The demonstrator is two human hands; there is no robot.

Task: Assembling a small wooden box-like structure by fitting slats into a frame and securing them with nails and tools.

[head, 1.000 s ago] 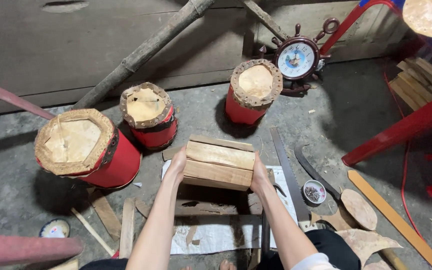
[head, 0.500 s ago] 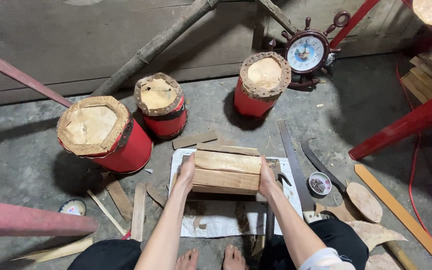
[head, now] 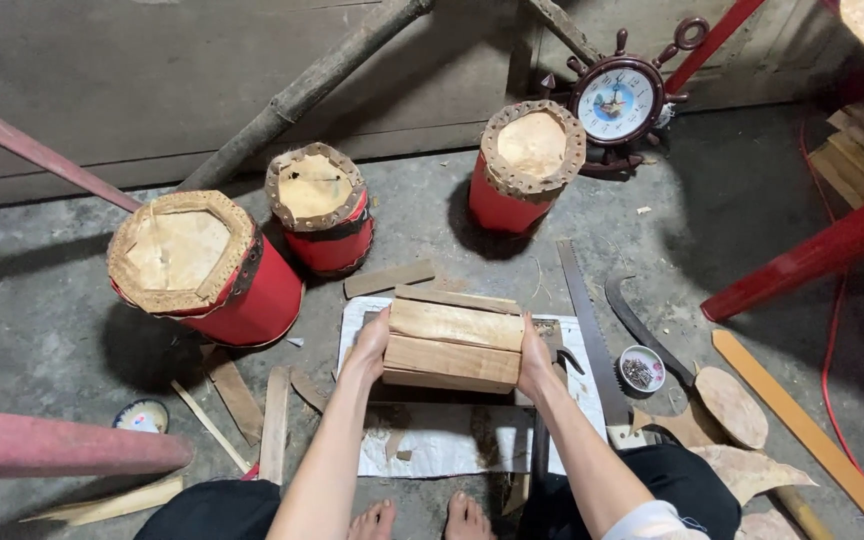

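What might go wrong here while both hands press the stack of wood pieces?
The wood stack is held only at its ends by the left hand and right hand, so pieces may slip apart. A saw blade and curved knife lie close to the right hand; bare feet are below.

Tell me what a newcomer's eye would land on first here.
Three red drums with pale skin tops stand on the concrete floor: a big one at left, a smaller one beside it, and a third farther right. In the middle, the left hand and right hand press on either side of a stack of wood blocks. A ship-wheel clock leans against the wall behind.
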